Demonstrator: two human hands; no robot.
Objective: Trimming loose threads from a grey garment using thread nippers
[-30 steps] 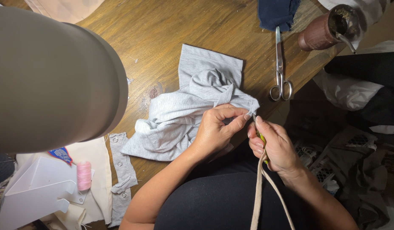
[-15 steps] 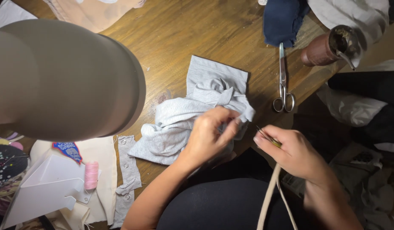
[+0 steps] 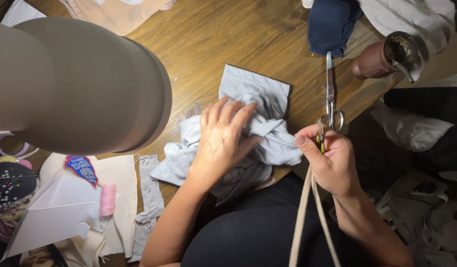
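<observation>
A crumpled light grey cloth (image 3: 260, 94) lies on the wooden table (image 3: 228, 39) at its near edge. My left hand (image 3: 221, 141) rests flat on top of the cloth with fingers spread, pressing it down. To the right of the cloth, my right hand (image 3: 327, 160) is closed around a small yellow-green tool (image 3: 319, 142) and a beige cord (image 3: 302, 222) that hangs down over my lap. Steel scissors (image 3: 330, 91) lie just beyond my right hand.
A large beige lamp shade (image 3: 75, 84) fills the left. A dark blue cloth (image 3: 330, 22) and a brown pot (image 3: 381, 57) sit at the far right. A pink thread spool (image 3: 108, 199), white plastic piece (image 3: 55, 212), grey strip (image 3: 148, 198) and pincushion (image 3: 10, 183) lie left.
My left hand let go of its pinch at the cloth's edge and spread flat over the cloth. My right hand drew slightly right with the cord.
</observation>
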